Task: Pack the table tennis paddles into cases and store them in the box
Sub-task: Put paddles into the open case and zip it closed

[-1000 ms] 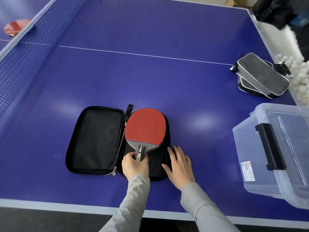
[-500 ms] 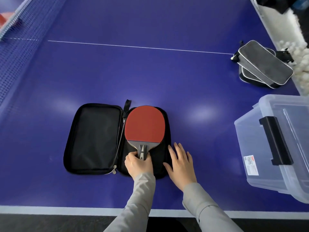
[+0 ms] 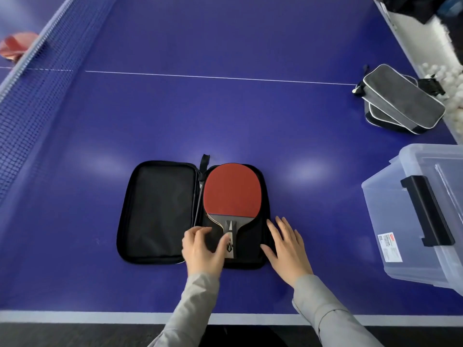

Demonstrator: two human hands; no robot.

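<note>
A black paddle case point(image 3: 155, 214) lies unzipped and spread flat near the table's front edge. A red-faced paddle point(image 3: 231, 190) lies in its right half, handle toward me. My left hand point(image 3: 203, 249) rests just left of the handle with loose fingers, thumb touching the handle's side, gripping nothing. My right hand point(image 3: 288, 246) lies flat with straight fingers on the case's right edge and the table. A clear plastic storage box point(image 3: 390, 226) with a black latch stands at the right.
Two closed grey and black cases point(image 3: 400, 98) are stacked at the far right. Another red paddle point(image 3: 17, 43) lies beyond the net point(image 3: 30, 78) at the far left. White balls point(image 3: 453, 78) sit in a bin off the table's right side.
My left hand has let go of the paddle handle and opened beside it; the paddle now lies fully in the case's right half. My right hand stays flat.
</note>
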